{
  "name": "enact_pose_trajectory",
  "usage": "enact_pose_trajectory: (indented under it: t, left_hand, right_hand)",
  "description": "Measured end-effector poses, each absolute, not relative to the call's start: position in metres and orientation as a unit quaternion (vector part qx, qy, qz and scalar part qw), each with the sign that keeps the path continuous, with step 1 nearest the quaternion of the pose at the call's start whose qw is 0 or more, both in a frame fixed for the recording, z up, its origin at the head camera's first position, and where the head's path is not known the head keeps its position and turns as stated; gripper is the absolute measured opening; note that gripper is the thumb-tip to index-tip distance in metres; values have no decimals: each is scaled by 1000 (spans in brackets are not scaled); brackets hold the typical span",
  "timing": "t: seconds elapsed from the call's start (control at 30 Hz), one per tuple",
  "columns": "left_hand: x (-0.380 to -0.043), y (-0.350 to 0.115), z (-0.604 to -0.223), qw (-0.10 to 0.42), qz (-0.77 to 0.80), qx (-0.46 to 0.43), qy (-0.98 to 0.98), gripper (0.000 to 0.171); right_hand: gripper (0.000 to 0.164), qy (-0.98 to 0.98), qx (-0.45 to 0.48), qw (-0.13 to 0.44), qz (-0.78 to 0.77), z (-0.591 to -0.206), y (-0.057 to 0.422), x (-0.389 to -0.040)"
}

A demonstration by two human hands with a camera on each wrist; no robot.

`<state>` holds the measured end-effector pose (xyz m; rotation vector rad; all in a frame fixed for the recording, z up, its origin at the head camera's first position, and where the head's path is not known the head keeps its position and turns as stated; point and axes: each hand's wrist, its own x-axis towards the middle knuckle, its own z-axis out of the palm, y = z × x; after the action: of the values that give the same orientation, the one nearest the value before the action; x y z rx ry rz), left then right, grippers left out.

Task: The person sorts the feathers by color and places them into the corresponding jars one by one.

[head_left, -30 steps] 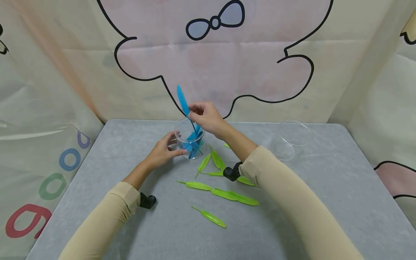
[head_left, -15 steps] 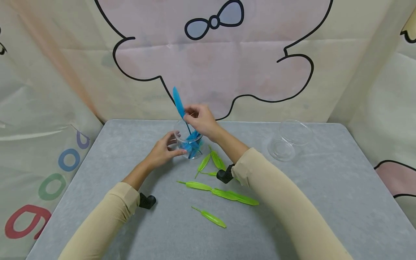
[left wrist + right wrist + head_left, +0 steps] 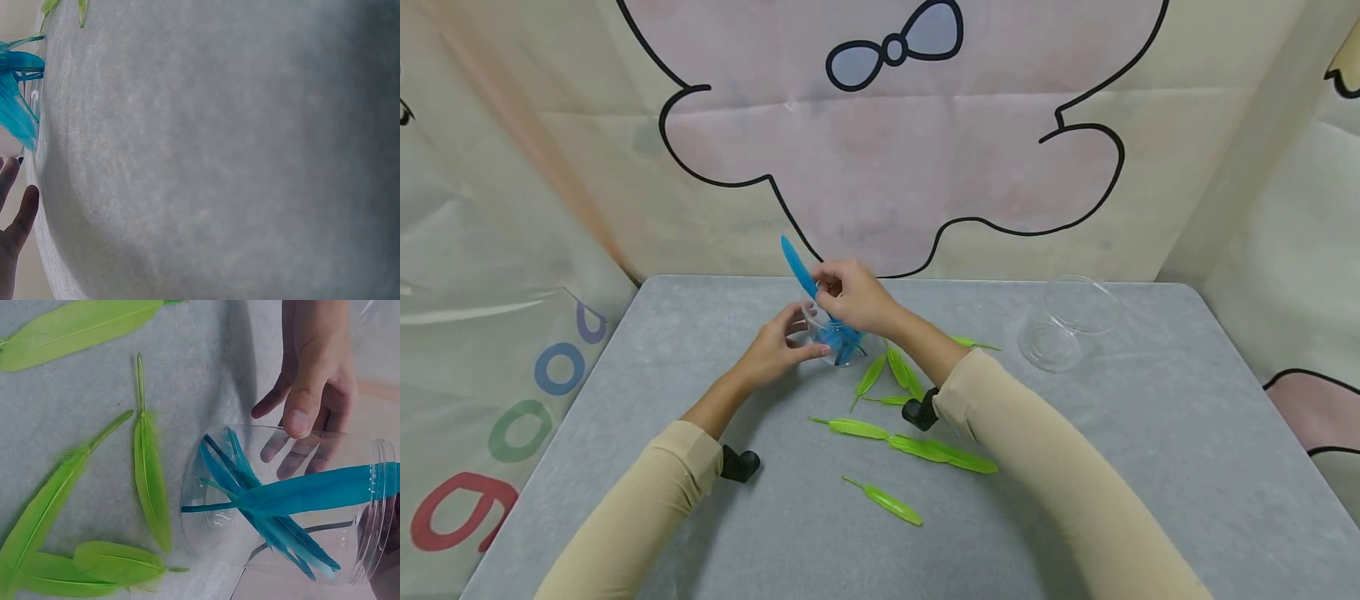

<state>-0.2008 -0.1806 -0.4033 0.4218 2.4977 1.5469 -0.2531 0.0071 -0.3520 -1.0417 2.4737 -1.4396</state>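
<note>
My left hand holds a clear plastic jar at its left side, the thumb near the front and the other fingers behind. Several blue feathers lie crossed inside this jar. At the jar's mouth, my right hand pinches another blue feather. Its tip leans up and left above the rim, and in the right wrist view its quill reaches the jar's bottom. In the left wrist view only some fingers and part of the blue feathers show at the left edge.
Several green feathers are scattered in front of the jar, with one nearest to me. Part of another green feather shows behind my right forearm. A second clear jar stands on the grey table at right.
My right hand has moved down and left with the blue feather, which sinks deeper into the jar and tilts more to the left. My left hand stays in place on the jar.
</note>
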Motion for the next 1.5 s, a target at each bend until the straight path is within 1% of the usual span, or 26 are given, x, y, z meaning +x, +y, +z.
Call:
enact_pose_trajectory:
  t: [0.3,0.53,0.77,1.07,1.2,1.33,1.4,1.5]
  left_hand:
    - [-216,-189,-434,77,522,142,838,78]
    - [-215,-191,-435,67,518,147,840,78]
    - [-215,-191,-436,64,513,149,843,79]
    - [-216,-190,-435,66,504,140,849,81]
    - [-215,-189,-435,66,497,137,854,83]
    - [-214,-188,-435,63,490,139,858,82]
    - [-214,-188,-435,62,487,138,860,82]
    - [-213,-188,-436,60,485,136,861,81]
  right_hand:
    - [21,817,-359,60,-446,-348,13,-250]
    - [24,833,-361,60,-416,-347,16,-248]
    - [22,835,-361,39,-413,-348,24,-246]
    - [20,833,-357,20,-422,-335,56,-243]
    - [26,839,-360,-1,-408,-331,84,-241]
    - [37,846,-362,-26,-392,-332,118,-239]
    - [43,852,-356,-31,-383,-331,135,-238]
    - [54,867,-336,-22,-368,-329,162,-235]
